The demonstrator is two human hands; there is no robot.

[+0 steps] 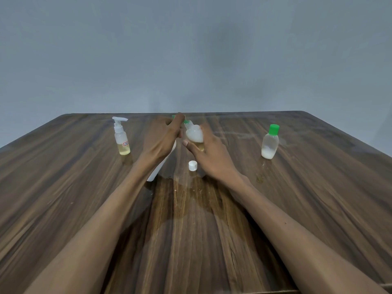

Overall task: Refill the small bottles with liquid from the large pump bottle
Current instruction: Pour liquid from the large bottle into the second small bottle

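Head view: small bottle (194, 134) in right hand's (209, 153) grip, left hand (163, 139) pinching green cap (178, 119).

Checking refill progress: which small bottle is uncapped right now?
The tilted bottle gripped in the right hand; its neck is bare. The green-capped bottle and small pump bottle stand closed.

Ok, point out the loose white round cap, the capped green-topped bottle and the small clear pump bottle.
loose white round cap (192, 165), head view, its top.
green-topped bottle (269, 145), head view, mid body.
small clear pump bottle (122, 139), head view, mid body.
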